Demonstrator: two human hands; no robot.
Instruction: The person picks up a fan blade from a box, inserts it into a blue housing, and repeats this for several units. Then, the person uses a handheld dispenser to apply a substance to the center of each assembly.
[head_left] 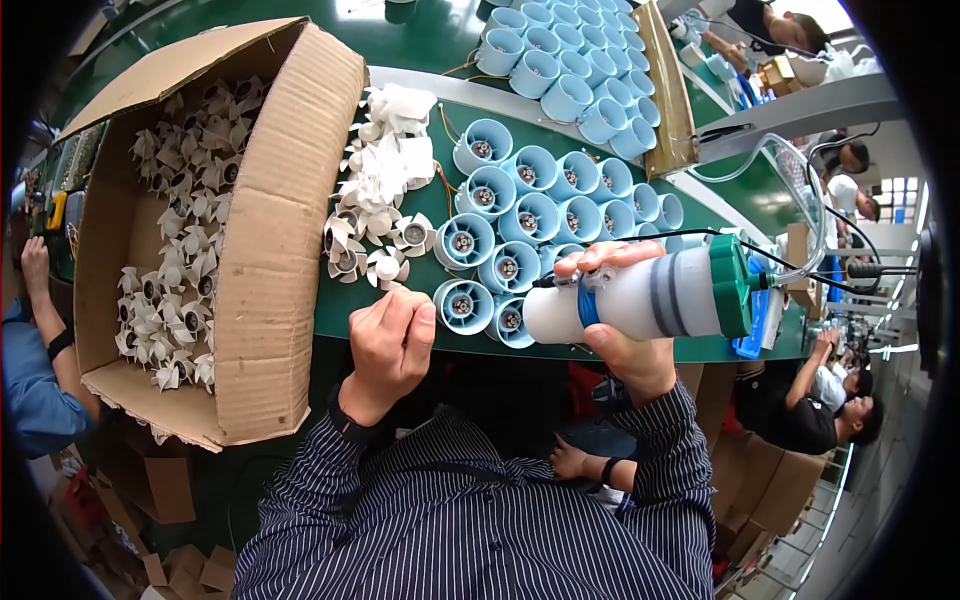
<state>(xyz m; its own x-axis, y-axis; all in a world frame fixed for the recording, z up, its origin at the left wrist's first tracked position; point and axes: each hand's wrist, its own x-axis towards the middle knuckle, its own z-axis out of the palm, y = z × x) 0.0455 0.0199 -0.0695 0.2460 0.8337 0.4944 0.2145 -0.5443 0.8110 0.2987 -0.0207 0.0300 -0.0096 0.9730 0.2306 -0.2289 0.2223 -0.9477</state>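
Note:
My right hand (638, 358) is wrapped round a fat white dispensing cartridge (688, 292) with a green cap and dark grey bands. The cartridge lies nearly level over the front of the light blue cups (528, 218). Blue tape and a small metal fitting show under my fingers. My left hand (390, 342) is closed at the table edge, thumb against the curled fingers; whatever it may hold is hidden. Just beyond it lie loose white fan impellers (388, 266). Left of the cartridge's tip stands a blue cup (464, 304) with a motor-like core inside.
A large open cardboard box (285, 240) of white impellers stands at the left. More blue cups (568, 95) fill the back of the green table (430, 35). A clear hose (800, 215) and black cable hang at the right. Other people sit on both sides.

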